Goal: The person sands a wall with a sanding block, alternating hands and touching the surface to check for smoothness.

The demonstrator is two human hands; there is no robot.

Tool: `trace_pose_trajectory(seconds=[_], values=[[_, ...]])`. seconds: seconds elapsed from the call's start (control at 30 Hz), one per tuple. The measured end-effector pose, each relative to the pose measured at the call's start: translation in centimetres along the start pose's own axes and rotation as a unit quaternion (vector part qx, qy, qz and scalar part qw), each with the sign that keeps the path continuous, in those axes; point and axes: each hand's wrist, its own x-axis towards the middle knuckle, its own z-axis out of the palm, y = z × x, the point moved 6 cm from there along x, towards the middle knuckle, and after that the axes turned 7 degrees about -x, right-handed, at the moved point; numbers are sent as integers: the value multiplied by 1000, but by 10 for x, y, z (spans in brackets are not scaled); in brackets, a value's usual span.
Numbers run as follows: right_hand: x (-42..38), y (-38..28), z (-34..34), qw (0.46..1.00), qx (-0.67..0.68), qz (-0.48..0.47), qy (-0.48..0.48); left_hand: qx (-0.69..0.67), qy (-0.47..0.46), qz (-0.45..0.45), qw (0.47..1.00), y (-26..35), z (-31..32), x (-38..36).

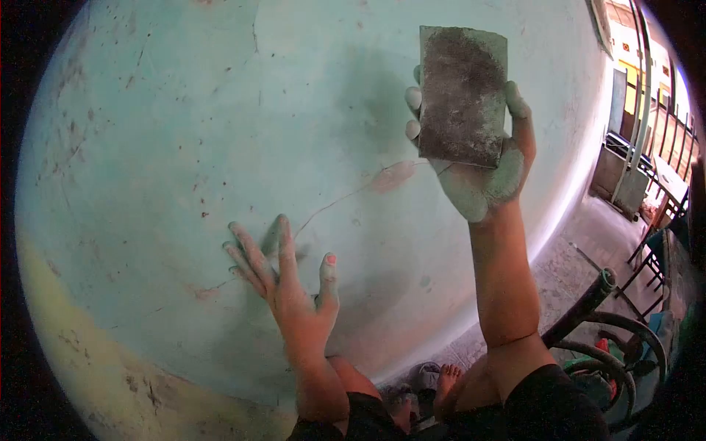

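My right hand [482, 184] is raised, palm turned toward me, with the thumb on one side and fingertips on the other of a rectangular piece of sandpaper [462, 95]. The sandpaper's dark face is toward me, dusted pale along its edges. Pale powder coats the palm and fingers. Lower down, my left hand [298, 283] has its fingers spread at the pale green wall [294, 132]; its fingertips look close to or on the surface. A thin crack runs up from near that hand to a reddish patch [393, 176] below the sandpaper.
Dark coiled hose [618, 345] lies at the lower right, beside my right arm. Bare feet [447, 378] show on the floor near the wall's base. A metal railing [669, 132] and a doorway area lie to the far right. Yellowish paint [59, 323] covers the wall's lower left.
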Motion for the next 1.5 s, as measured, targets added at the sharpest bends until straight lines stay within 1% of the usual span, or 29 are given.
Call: trace_pose_trajectory(seconds=[0.03, 0.07, 0.1, 0.13, 0.17, 0.2, 0.23, 0.27, 0.37, 0.47, 0.5, 0.57, 0.6, 0.63, 0.73, 0.8, 0.83, 0.9, 0.97, 1.03, 1.07, 1.1, 1.17, 1.23, 1.3, 1.33, 1.37, 1.43, 1.5], values=[[0, 5, 0, 1000, 8, 7, 1, -10, 0, -2, 1000, -1, 0, -1], [2, 0, -3, 985, -153, -72, 42, 2, -1, -10, 1000, -2, 1, -1], [1, -2, -4, 937, -308, -145, 79, -1, 8, 1, 1000, 0, 1, -1], [-2, -6, -3, 872, -426, -221, 93, -3, 15, 12, 1000, 1, -1, 0], [-6, -3, 3, 810, -497, -295, 96, 9, 7, 7, 1000, -1, -2, 1], [-4, 0, 1, 730, -574, -363, 78, 6, 17, 15, 1000, 1, -3, 3], [-4, 4, -4, 632, -647, -423, 56, -5, 25, 24, 999, 3, -1, 1], [-6, 10, 3, 568, -675, -469, 37, -10, 12, 24, 1000, 4, 0, 1], [-12, 45, -3, 553, -711, -435, 21, -25, 13, 20, 999, 1, -1, 2], [-23, 81, 3, 487, -754, -435, -71, -13, 23, 17, 1000, 3, 0, 1], [-19, 80, 0, 486, -754, -436, -73, -18, 24, 18, 999, 2, 1, 2], [-9, 74, -5, 456, -765, -452, -51, -18, 28, 12, 999, 0, -1, 2], [1, 62, -11, 504, -727, -467, 3, -13, 25, 8, 1000, 1, -1, 2], [5, 53, -17, 499, -739, -450, 44, -9, 22, 2, 1000, 2, 0, 2], [-5, 50, -15, 491, -750, -442, 18, 0, 25, 5, 1000, 4, 2, 2], [-15, 60, -10, 493, -769, -398, -78, -4, 28, 5, 1000, 3, 3, 3], [-15, 62, -12, 490, -771, -399, -80, -8, 28, 8, 1000, 4, 4, 3], [-13, 69, -14, 519, -746, -403, -112, -13, 25, 5, 1000, 4, 5, 4], [-10, 66, -11, 504, -748, -414, -121, -12, 21, 1, 1000, 5, 4, 4], [-4, 56, -17, 539, -732, -412, -64, -11, 18, 4, 1000, 4, 5, 3], [-2, 49, -21, 537, -728, -425, -8, -9, 21, 7, 1000, 4, 4, 4], [-2, 50, -20, 537, -727, -428, -8, -11, 19, 9, 1000, 3, 4, 4], [-6, 48, -20, 495, -755, -427, 44, -14, 18, 10, 1000, 2, 4, 3], [-14, 48, -11, 482, -774, -411, 13, -22, 18, 11, 1000, 2, 4, 3], [-17, 57, 6, 457, -824, -321, -95, -22, 16, 8, 1000, 3, 4, 3], [-16, 58, 6, 454, -829, -304, -122, -19, 12, 6, 1000, 4, 3, 3], [-17, 54, 8, 456, -826, -309, -122, -17, 17, 8, 1000, 4, 2, 3], [-15, 55, 9, 444, -842, -252, -175, -25, 7, 6, 1000, 4, 1, 3], [-14, 47, 12, 455, -839, -238, -179, -24, 5, 8, 1000, 3, 0, 2]])
